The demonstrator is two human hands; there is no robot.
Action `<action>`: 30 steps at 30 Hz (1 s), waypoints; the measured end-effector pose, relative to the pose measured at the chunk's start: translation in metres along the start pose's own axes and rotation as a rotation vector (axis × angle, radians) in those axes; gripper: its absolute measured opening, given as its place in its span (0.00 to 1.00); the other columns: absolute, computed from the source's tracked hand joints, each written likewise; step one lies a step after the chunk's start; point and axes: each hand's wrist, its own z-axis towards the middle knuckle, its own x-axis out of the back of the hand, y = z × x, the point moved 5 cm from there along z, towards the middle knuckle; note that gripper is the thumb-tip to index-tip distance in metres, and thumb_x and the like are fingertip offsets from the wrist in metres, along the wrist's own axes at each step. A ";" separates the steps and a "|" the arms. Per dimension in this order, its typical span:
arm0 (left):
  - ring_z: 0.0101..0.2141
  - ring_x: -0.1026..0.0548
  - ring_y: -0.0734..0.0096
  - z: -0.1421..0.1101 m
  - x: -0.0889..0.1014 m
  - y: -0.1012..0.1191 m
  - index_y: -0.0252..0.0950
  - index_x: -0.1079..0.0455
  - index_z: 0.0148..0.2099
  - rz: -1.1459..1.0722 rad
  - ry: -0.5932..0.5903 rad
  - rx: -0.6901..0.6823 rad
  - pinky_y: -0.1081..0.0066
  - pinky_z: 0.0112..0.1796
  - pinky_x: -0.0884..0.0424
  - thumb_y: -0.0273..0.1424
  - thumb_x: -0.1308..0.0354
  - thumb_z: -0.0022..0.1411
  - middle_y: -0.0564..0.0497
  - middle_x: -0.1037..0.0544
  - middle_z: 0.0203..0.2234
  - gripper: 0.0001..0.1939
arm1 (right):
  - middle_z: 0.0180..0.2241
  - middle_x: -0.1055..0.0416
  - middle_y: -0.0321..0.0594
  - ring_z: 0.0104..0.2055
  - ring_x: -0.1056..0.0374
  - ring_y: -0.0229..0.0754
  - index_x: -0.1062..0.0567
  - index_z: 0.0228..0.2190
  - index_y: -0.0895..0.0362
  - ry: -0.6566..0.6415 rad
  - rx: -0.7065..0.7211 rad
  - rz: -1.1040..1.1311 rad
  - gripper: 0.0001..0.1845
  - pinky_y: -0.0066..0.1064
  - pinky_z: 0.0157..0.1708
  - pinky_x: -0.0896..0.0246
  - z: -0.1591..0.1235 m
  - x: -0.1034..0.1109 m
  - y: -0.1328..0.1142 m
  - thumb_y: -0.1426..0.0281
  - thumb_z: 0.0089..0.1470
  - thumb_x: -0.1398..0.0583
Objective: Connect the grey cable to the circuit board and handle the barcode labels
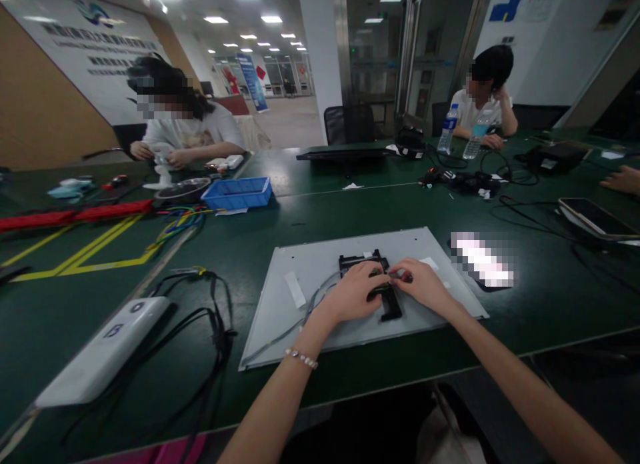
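A light grey panel [280,277] lies flat on the green table, and on it sits a black plastic frame [391,307] with several openings. My left hand [356,292] rests over the frame, its fingers curled round the middle part. From the right, my right hand [423,284] meets it, thumb and forefinger pinched together at the frame's edge. What lies in that pinch is too small to make out. Grey cables [313,303] run from under my left hand across the panel. A strip of white tape [295,290] is stuck to the panel's left part.
A white device [107,351] with black cables [217,317] lies at left, a blue tray [237,193] behind it. A bright-screened phone [483,261] is right of the panel. Farther back stand two water bottles [449,129]. Two people sit across the table; another person's hand [623,180] shows at right.
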 end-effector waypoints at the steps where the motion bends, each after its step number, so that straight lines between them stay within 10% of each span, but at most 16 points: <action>1: 0.51 0.36 0.63 0.000 0.000 0.001 0.41 0.35 0.52 -0.001 -0.003 -0.002 0.62 0.52 0.40 0.26 0.48 0.56 0.48 0.34 0.48 0.20 | 0.35 0.28 0.39 0.29 0.32 0.37 0.24 0.35 0.55 0.008 0.008 0.002 0.09 0.31 0.33 0.37 -0.001 0.000 -0.001 0.71 0.49 0.41; 7: 0.53 0.38 0.60 -0.004 0.022 -0.011 0.41 0.42 0.59 0.027 0.092 0.106 0.58 0.54 0.42 0.35 0.48 0.60 0.46 0.34 0.51 0.25 | 0.35 0.28 0.38 0.29 0.33 0.37 0.25 0.33 0.55 0.131 0.010 0.073 0.07 0.28 0.29 0.40 -0.004 0.014 -0.001 0.71 0.52 0.43; 13: 0.46 0.32 0.61 -0.049 0.071 -0.081 0.36 0.36 0.54 0.166 0.321 0.506 0.60 0.50 0.38 0.36 0.51 0.61 0.45 0.33 0.48 0.20 | 0.35 0.29 0.39 0.31 0.33 0.38 0.26 0.33 0.55 0.149 0.079 -0.026 0.08 0.31 0.34 0.39 -0.008 0.021 -0.011 0.72 0.54 0.46; 18: 0.31 0.29 0.70 -0.110 0.069 -0.133 0.35 0.35 0.53 0.064 0.248 0.828 0.66 0.42 0.33 0.37 0.46 0.54 0.46 0.32 0.42 0.24 | 0.36 0.29 0.41 0.33 0.33 0.40 0.27 0.35 0.55 0.074 0.107 -0.080 0.09 0.32 0.36 0.39 -0.010 0.018 -0.018 0.71 0.55 0.47; 30: 0.29 0.28 0.68 -0.129 0.061 -0.133 0.36 0.26 0.33 -0.177 0.414 0.870 0.72 0.32 0.35 0.37 0.44 0.49 0.50 0.23 0.28 0.13 | 0.37 0.29 0.40 0.34 0.33 0.40 0.27 0.34 0.56 0.097 0.122 -0.136 0.09 0.32 0.36 0.39 -0.012 0.020 -0.015 0.73 0.55 0.47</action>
